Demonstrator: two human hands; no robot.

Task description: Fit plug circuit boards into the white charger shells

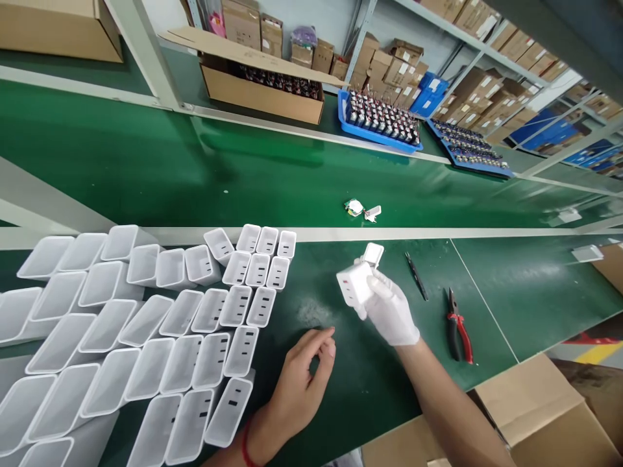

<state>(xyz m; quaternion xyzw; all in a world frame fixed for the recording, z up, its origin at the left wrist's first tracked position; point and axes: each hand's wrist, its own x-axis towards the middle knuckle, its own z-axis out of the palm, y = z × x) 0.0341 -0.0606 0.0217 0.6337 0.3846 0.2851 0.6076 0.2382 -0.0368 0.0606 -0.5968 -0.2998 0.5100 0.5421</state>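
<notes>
My right hand (pixel 392 308), in a white glove, grips a white plastic charger housing (pixel 354 285) with small port slots in its face. Just behind it shows another small white plastic piece (pixel 373 253); whether the hand touches that one I cannot tell. My left hand (pixel 304 383) is bare, with a red band at the wrist. Its fingers are curled, the thumb tip close to the fingertips, and nothing shows between them. It hovers over the green bench (pixel 360 376), right of many open-topped white housings (pixel 187 366) standing in rows.
Right of the gloved hand lie black tweezers (pixel 416 276) and red-handled pliers (pixel 457 327). Small electronic parts (pixel 354 207) rest beyond the pale ledge. A blue tray (pixel 379 123) of components and a carton (pixel 263 91) stand on the rear shelf. Cardboard boxes (pixel 549 415) are at the front right.
</notes>
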